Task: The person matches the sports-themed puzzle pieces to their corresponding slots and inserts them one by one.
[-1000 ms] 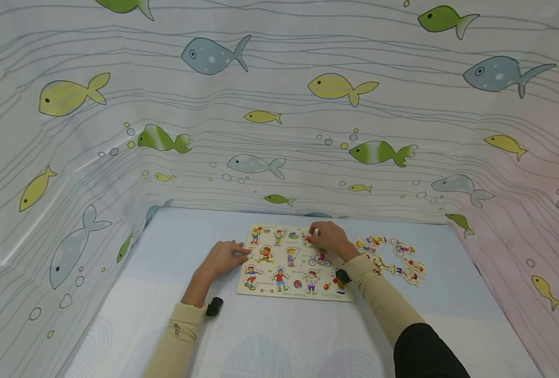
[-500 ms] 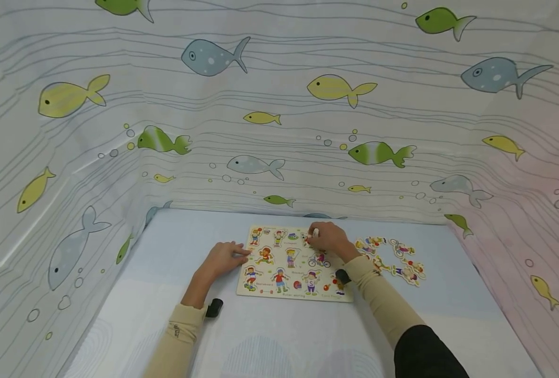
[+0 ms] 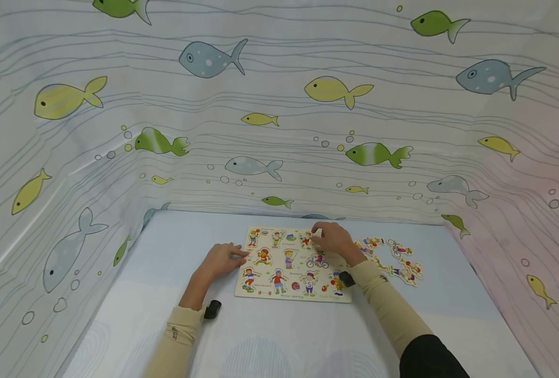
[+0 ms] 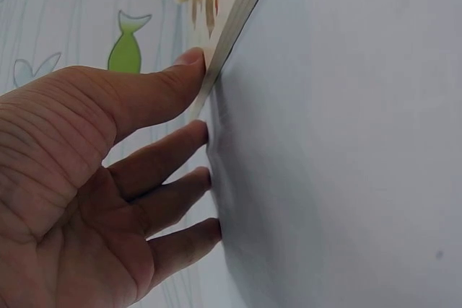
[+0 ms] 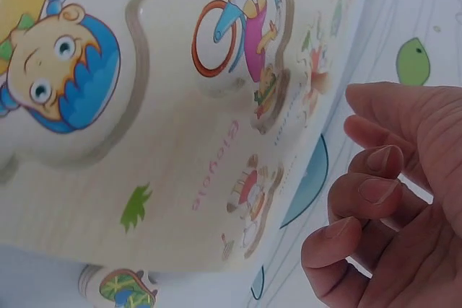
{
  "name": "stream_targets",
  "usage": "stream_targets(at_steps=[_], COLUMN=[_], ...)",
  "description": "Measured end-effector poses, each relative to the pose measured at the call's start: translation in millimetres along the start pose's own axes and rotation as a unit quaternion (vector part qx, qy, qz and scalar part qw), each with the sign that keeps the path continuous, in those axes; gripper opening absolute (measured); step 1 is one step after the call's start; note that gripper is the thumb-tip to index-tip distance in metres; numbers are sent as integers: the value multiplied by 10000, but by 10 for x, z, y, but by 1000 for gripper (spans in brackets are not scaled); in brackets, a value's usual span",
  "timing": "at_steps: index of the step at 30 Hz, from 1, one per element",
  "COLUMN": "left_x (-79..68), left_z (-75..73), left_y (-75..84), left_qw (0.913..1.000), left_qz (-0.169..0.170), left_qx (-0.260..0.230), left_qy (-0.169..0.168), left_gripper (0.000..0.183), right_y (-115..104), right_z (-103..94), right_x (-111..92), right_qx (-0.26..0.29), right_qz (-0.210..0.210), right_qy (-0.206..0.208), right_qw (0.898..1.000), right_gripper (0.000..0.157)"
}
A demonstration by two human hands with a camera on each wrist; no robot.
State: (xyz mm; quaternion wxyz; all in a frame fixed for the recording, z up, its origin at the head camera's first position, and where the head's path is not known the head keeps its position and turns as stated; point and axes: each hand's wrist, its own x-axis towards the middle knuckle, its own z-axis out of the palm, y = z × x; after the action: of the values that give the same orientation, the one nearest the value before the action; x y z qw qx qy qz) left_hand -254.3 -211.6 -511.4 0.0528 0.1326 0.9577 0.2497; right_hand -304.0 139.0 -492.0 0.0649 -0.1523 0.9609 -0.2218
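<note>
A flat puzzle board [image 3: 240, 292] printed with cartoon children at different sports lies on the table, its figure pieces seated in cutouts. My left hand [image 3: 223, 259] is at the board's left edge. In the left wrist view, the thumb [image 4: 162, 91] touches the edge while the other fingers extend apart below it. Over the upper right part of the board is my right hand [image 3: 332, 237], beside a red-clad figure piece [image 3: 306, 240]. Its fingers [image 5: 346, 239] curl loosely in the right wrist view, with nothing visible between them. A bicycle rider piece [image 5: 253, 27] sits in its cutout.
Several loose figure pieces [image 3: 406, 275] lie on the table [image 3: 241, 336] to the right of the board, close to the right forearm. A fish-patterned sheet [image 3: 303, 178] stands behind the table and along both sides.
My right hand has drawn slightly right from the upper right figure, which shows more fully now. The white bit at its fingertips is no longer seen. My left hand stays at the board's edge.
</note>
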Motion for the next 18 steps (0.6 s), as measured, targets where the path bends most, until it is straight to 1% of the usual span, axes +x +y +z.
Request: stream_targets(at_steps=[4,10,18], left_x=[6,6,5], left_z=[-1,9,14], left_y=[-7,-12,3], left_qw=[10000,10000,10000], left_qz=[-38,-51,-76], left_qx=[24,-47,-22], left_qy=[-11,11,26], left_gripper=[26,26,24], right_y=[29,44,-17], right_z=[-27,-51,-73], right_x=[-28,-76,-145], right_qx=[81,299,287], right_qz=[-64,-208,-394], right_qy=[127,136,297], right_qw=[9999,9992,9984], right_gripper=[24,23,22])
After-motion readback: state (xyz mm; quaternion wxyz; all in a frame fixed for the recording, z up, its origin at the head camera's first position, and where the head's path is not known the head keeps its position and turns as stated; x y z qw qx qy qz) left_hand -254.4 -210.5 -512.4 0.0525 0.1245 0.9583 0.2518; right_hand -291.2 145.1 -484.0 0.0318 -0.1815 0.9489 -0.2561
